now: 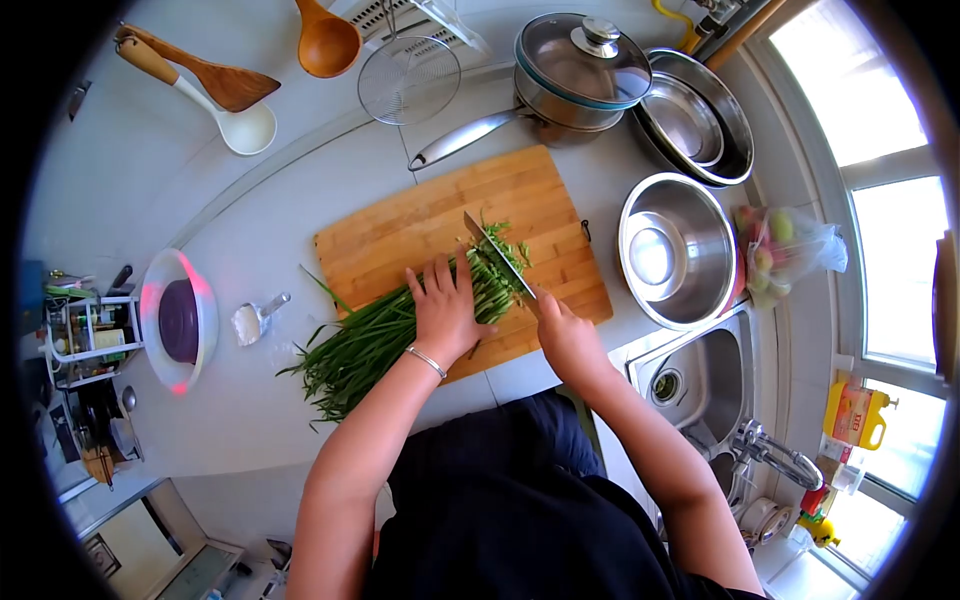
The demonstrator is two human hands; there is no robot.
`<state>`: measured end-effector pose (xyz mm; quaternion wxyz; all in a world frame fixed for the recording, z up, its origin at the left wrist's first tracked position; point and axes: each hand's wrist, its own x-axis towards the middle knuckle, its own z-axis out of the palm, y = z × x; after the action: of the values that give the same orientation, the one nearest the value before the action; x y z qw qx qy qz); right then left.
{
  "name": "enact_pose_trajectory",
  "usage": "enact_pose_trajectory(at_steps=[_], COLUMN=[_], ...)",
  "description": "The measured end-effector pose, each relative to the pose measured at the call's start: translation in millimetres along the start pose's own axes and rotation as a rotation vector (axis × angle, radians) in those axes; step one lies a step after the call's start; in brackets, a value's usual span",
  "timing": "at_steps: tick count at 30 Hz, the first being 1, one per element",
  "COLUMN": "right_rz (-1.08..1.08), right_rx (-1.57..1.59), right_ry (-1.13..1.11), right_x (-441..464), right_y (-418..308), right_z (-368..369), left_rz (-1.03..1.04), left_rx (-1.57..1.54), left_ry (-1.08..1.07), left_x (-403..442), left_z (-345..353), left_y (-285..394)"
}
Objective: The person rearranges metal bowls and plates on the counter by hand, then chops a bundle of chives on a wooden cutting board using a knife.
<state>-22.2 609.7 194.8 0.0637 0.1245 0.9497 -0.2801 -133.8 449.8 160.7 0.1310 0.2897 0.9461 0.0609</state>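
Observation:
A wooden cutting board [380,235] lies on the counter with a bunch of long green leafy stalks [365,345] across it, their leaf ends hanging over its left edge. My left hand [445,312] rests on the stalks near their cut end, fingers spread and pressing them down. In my right hand [568,335] is the handle of a knife [497,255], its blade slanting up and left over the stalk ends. Small chopped green pieces [515,245] lie just beyond the blade. My right fingers are wrapped round the handle, which they mostly hide.
Right of the board are a steel bowl [655,250], stacked steel basins [735,120], a bag of produce [785,250] and a sink [715,370]. A lidded pot [580,75] stands behind, its handle pointing left. A plastic basin [205,320] and a scoop [250,322] are at left.

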Motion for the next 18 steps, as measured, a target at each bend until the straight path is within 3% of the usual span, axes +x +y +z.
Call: enact_pose_trajectory(at_steps=[8,18], right_rz=[0.021,0.105], right_rx=[0.006,-0.113], right_ry=[-0.139,-0.319], right_x=[-16,28], right_y=[-7,-22], right_z=[-12,5], left_rz=[-0.019,-0.019], left_rx=[0.017,-0.005], left_ry=[0.046,0.059], left_x=[3,12], left_z=[18,23], left_y=[-2,-6])
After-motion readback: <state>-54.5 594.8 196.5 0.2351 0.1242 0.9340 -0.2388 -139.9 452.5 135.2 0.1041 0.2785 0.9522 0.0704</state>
